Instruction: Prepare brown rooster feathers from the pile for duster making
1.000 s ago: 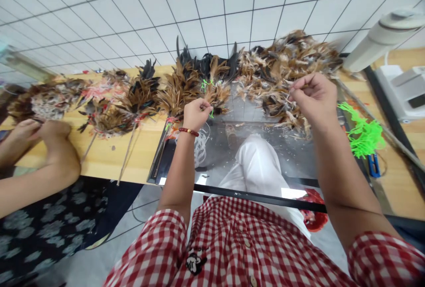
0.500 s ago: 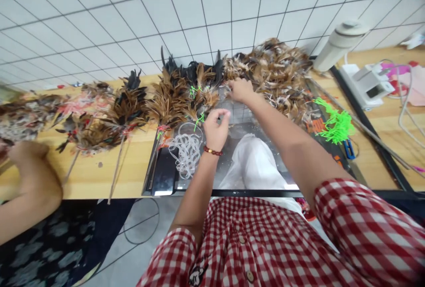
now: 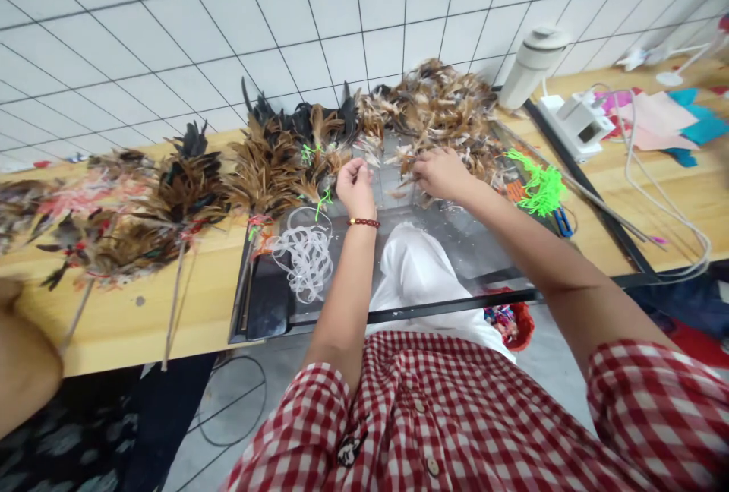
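My left hand (image 3: 354, 186) hovers over a glass tabletop (image 3: 456, 249), fingers pinched together on something small I cannot make out; a red bead bracelet circles its wrist. My right hand (image 3: 440, 173) is curled on loose brown feathers at the near edge of a big feather pile (image 3: 438, 108). Bundled feather dusters (image 3: 273, 165) with green ties lie just left of my left hand. A tangle of clear white plastic strips (image 3: 304, 253) sits on the glass below that hand.
Neon green ties (image 3: 538, 188) and blue scissors (image 3: 563, 222) lie right of my right hand. Further right stand a white cylinder (image 3: 532, 67), a white box (image 3: 578, 124) and cables. More dusters on sticks (image 3: 114, 234) cover the wooden table at left, where another person's arm (image 3: 23, 370) shows.
My right hand reached to the far feather pile, then drew back toward me with feathers. My left hand dipped and rose again. The view has swung right; the other person's hands left the frame.
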Tool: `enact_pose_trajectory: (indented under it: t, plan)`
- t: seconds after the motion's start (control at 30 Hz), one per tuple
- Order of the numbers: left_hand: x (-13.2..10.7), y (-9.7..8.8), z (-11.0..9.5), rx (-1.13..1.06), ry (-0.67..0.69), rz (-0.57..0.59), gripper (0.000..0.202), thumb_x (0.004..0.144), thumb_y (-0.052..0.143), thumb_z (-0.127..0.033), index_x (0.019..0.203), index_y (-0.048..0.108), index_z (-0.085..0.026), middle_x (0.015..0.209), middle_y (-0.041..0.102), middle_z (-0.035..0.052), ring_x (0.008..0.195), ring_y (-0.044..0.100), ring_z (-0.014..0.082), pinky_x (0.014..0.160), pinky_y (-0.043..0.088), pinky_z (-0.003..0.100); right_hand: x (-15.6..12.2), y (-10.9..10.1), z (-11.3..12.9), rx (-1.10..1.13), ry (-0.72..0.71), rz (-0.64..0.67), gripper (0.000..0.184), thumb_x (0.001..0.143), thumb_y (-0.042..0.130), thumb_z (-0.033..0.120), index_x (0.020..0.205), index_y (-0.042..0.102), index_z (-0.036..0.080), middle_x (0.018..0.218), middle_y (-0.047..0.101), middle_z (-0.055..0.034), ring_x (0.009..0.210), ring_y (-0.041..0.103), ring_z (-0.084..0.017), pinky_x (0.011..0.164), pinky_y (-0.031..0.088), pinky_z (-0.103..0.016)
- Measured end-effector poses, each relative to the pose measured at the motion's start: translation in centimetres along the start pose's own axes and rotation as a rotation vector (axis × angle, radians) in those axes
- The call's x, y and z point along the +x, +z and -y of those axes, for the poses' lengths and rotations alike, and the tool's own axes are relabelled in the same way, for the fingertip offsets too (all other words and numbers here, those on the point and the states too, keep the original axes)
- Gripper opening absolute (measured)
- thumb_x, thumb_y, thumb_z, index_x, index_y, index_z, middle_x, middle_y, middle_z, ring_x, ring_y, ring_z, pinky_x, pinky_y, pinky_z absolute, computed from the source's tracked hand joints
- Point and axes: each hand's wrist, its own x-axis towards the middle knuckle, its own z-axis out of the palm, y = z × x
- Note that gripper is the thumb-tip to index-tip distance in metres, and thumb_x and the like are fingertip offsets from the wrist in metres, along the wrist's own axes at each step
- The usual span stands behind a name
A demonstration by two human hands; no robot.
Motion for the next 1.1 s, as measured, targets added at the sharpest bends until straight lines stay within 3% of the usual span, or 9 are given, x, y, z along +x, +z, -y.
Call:
enact_pose_trajectory:
  t: [0.1, 0.17, 0.27, 0.43, 0.57, 0.7, 0.93, 1.03, 1.1]
  plan:
    - [0.7, 0.0, -0.4, -0.024, 0.04, -0.076, 0.021, 0.09, 0.055, 0.003, 0.086, 0.062, -0.017, 0.082, 0.064, -0.0022, 0.067, 0.061, 0.0037, 0.068, 0.051, 0.015, -0.5, 0.7, 3.0, 0.092, -0.086, -0.112, 0.036, 0.097, 0.051, 0.021, 0.122, 0.076, 0.014, 0.13, 0.073, -0.0169, 0.128, 0.059, -0.035, 0.106, 0.035, -0.046]
    - [1.0, -0.1, -0.3, -0.004, 0.081, -0.085, 0.023, 0.091, 0.053, 0.004, 0.086, 0.061, -0.017, 0.083, 0.063, -0.0019, 0.068, 0.06, 0.0038, 0.069, 0.051, 0.015, -0.1, 1.6, 5.5, 0.156, -0.206, -0.091, 0.035, 0.098, 0.056, 0.029, 0.124, 0.076, 0.015, 0.133, 0.072, -0.0156, 0.13, 0.058, -0.034, 0.11, 0.032, -0.046]
    - [1.2, -0.3, 0.4, 0.058, 0.174, -0.027, 0.023, 0.091, 0.053, 0.003, 0.086, 0.061, -0.017, 0.083, 0.064, -0.0015, 0.068, 0.059, 0.0046, 0.07, 0.052, 0.016, 0.9, 3.0, 7.2, 0.158, -0.238, -0.072, 0.037, 0.098, 0.058, 0.032, 0.125, 0.076, 0.014, 0.133, 0.072, -0.017, 0.13, 0.057, -0.034, 0.116, 0.027, -0.049]
    - [1.1, -0.9, 2.3, 0.192, 0.358, 0.114, 0.017, 0.091, 0.056, -0.004, 0.091, 0.065, -0.018, 0.089, 0.069, 0.0006, 0.074, 0.064, 0.0076, 0.075, 0.053, 0.019, 0.5, 3.3, 2.4, 0.071, -0.032, -0.114, 0.037, 0.098, 0.054, 0.025, 0.125, 0.078, 0.014, 0.13, 0.074, -0.0181, 0.133, 0.055, -0.037, 0.115, 0.026, -0.057]
    - [0.9, -1.5, 2.9, 0.282, 0.4, 0.137, 0.015, 0.092, 0.057, -0.009, 0.095, 0.068, -0.019, 0.096, 0.071, 0.0023, 0.073, 0.064, 0.0095, 0.081, 0.054, 0.024, -0.6, 1.7, -1.2, 0.15, 0.146, -0.253, 0.036, 0.099, 0.054, 0.03, 0.124, 0.077, 0.018, 0.139, 0.071, -0.0156, 0.132, 0.055, -0.038, 0.107, 0.037, -0.056]
    - [0.3, -2.0, 2.5, 0.31, 0.405, 0.175, 0.015, 0.09, 0.059, -0.01, 0.094, 0.069, -0.02, 0.098, 0.072, 0.002, 0.073, 0.064, 0.0094, 0.081, 0.053, 0.023, 1.4, 0.3, -0.2, 0.134, 0.266, -0.269, 0.039, 0.1, 0.049, 0.029, 0.12, 0.079, 0.014, 0.132, 0.073, -0.0192, 0.13, 0.057, -0.041, 0.106, 0.039, -0.056]
    - [0.2, -2.1, 1.8, 0.194, 0.326, 0.119, 0.014, 0.09, 0.057, -0.01, 0.094, 0.067, -0.02, 0.096, 0.071, 0.0026, 0.085, 0.069, 0.01, 0.077, 0.053, 0.021, 8.8, 0.4, 2.9, -0.039, 0.303, -0.039, 0.042, 0.092, 0.056, 0.018, 0.127, 0.077, 0.007, 0.135, 0.073, -0.0239, 0.133, 0.061, -0.039, 0.112, 0.039, -0.053]
    - [0.4, -2.3, 1.8, 0.209, 0.333, 0.105, 0.013, 0.091, 0.058, -0.012, 0.095, 0.067, -0.02, 0.098, 0.072, 0.0037, 0.09, 0.07, 0.0114, 0.081, 0.054, 0.022, 9.1, 0.1, 2.2, -0.025, 0.238, -0.046, 0.037, 0.095, 0.055, 0.021, 0.121, 0.08, 0.012, 0.13, 0.076, -0.0199, 0.127, 0.064, -0.037, 0.112, 0.037, -0.057]
    - [0.5, -2.4, 1.9, 0.255, 0.358, 0.112, 0.014, 0.091, 0.059, -0.011, 0.095, 0.068, -0.02, 0.1, 0.073, 0.0042, 0.095, 0.07, 0.0132, 0.09, 0.055, 0.026, 8.0, -0.4, 1.4, -0.023, 0.143, -0.163, 0.038, 0.101, 0.049, 0.027, 0.121, 0.079, 0.015, 0.129, 0.077, -0.0161, 0.125, 0.063, -0.034, 0.113, 0.035, -0.057]
